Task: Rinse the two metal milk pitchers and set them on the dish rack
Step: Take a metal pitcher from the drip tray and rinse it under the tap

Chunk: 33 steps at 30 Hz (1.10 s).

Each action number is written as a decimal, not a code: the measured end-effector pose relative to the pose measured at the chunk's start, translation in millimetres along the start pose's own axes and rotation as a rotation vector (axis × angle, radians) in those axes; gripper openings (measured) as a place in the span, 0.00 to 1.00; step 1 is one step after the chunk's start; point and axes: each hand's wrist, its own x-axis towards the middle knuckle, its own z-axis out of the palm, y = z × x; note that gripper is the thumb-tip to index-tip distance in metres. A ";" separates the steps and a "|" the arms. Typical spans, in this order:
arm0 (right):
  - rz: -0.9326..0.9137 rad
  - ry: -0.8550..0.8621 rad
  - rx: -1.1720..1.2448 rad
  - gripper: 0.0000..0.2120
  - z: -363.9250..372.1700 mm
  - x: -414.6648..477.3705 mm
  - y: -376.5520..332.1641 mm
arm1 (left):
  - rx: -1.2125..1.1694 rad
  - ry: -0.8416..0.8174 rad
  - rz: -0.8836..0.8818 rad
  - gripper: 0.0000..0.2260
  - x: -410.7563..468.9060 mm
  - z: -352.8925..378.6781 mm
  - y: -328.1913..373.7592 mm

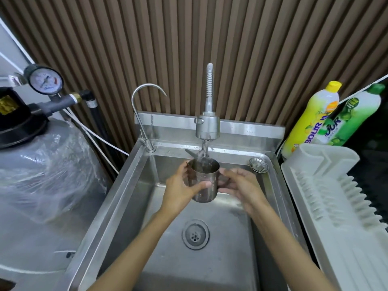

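Steel pitcher (203, 181): frame centre, upright, mouth up under tap (207, 128) stream, over sink (117, 206).
Left hand (180, 192): grip clamped round pitcher wall, thumb in front.
Right hand (241, 185): fingers curled at handle side; closure unclear, cannot tell.
Rack (336, 206): right of frame, bare; right hand nearer.
Second pitcher: not visible.

A stainless steel sink (117, 198) forms the work area, its basin holding a round drain (195, 234) in the floor. A loose strainer plug (258, 164) rests on its back right rim, near a slim gooseneck tap (144, 114) and a spray faucet (207, 124). Just beside its right edge lies a white dish rack (336, 198), with two detergent bottles (310, 116) behind it.
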 end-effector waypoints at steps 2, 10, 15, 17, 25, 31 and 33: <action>-0.143 0.101 -0.132 0.08 0.2 -6.5 -11.9 | -0.060 0.032 -0.006 0.33 0.6 3.3 6.7; -0.180 -0.186 0.520 0.12 11.9 7.2 -13.0 | 0.008 0.095 0.173 0.33 23.5 1.0 56.5; -0.006 -0.158 0.249 0.04 6.8 2.7 -13.9 | 0.269 0.240 0.115 0.37 4.9 -1.6 50.9; -0.025 -0.034 0.022 0.05 -0.5 -1.9 -23.4 | 0.162 0.212 0.008 0.32 -2.1 5.2 41.7; -0.463 0.067 -0.109 0.13 24.9 -6.7 -29.4 | -0.478 0.064 -0.036 0.32 13.9 15.4 40.5; 0.012 -0.233 0.178 0.07 10.9 -9.9 -22.1 | 0.281 0.241 -0.002 0.46 -0.5 -6.3 47.9; 0.009 -0.144 -0.001 0.07 0.4 -14.9 -36.4 | 0.276 0.186 -0.061 0.47 -4.0 2.1 47.0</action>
